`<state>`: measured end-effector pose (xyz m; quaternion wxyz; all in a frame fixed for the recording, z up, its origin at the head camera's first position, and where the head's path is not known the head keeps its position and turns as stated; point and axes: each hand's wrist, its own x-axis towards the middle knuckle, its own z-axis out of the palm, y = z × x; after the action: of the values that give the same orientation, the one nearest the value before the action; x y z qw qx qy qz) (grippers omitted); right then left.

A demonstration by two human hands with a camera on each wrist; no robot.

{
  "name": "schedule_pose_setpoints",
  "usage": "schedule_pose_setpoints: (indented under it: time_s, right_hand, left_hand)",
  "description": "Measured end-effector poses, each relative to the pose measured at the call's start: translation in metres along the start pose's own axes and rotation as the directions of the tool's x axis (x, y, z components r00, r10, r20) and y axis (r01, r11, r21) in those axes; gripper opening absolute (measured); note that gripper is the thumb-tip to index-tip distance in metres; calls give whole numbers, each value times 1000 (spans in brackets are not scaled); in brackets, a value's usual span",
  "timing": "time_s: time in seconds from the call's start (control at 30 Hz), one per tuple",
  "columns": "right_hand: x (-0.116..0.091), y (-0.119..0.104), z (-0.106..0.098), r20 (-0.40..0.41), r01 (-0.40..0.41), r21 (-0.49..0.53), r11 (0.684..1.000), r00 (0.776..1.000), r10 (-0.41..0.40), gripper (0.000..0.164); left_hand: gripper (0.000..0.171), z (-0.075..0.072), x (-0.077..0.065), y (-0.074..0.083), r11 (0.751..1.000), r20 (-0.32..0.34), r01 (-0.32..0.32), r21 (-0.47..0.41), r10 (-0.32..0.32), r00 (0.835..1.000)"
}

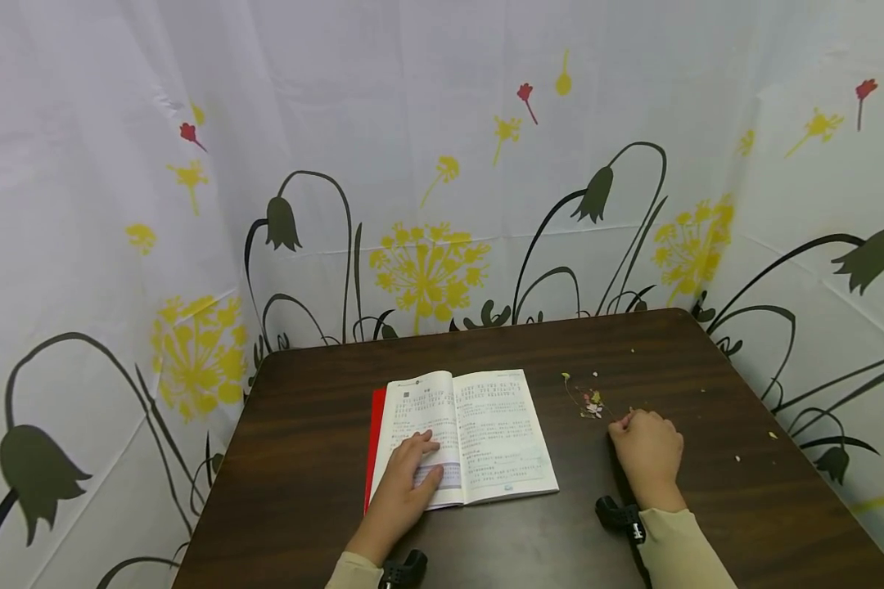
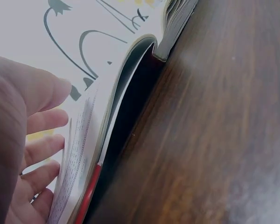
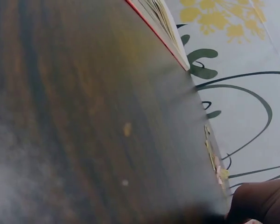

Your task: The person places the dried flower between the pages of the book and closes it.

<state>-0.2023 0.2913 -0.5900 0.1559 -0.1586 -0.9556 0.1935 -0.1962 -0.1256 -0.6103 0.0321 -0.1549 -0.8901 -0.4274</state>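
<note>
From where I stand, the head view shows a book (image 1: 497, 433) lying open on the brown desk (image 1: 295, 458). The left hand (image 1: 403, 483) rests on its left page, fingers loose and spread, gripping nothing. Some little dried flowers (image 1: 593, 406) lie on the desk to the right of the book, just beside the right hand (image 1: 647, 450). That hand's fingers are bent, but I can't tell if they pinch a stem. In the left wrist view, the left hand's fingers are almost straight by the page, and I see nothing in their grip. In the right wrist view, most of the right hand is cut off at the corner, with the flowers near it. I think the step now is holding the book open and picking at the flowers. The next move seems to need a soft pinch, because thin stems could snap.
</note>
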Motion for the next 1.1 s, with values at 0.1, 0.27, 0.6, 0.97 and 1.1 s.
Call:
schedule_pose_setpoints:
  time_s: [0.1,0.27,0.6,0.97,1.1]
  right_hand:
    - [2,0,2,-25,0,27,1000,1000,1,27]
    - [4,1,5,-56,-11,83,996,998,16,23]
    - [9,-1,2,-156,16,202,979,988,16,17]
    - [-8,-47,5,-246,123,335,934,968,-40,9]
    - [-24,-86,1,-160,65,483,873,987,14,9]
  left_hand:
    - [45,-1,-1,-2,1000,19,-13,15,13,1000]
    - [78,-4,-2,-3,996,109,-36,79,28,994]
    - [113,-4,0,-1,982,204,-51,182,14,979]
    - [113,-1,2,-1,989,188,-41,140,14,982]
    - [112,-3,0,-2,990,193,-39,136,12,981]
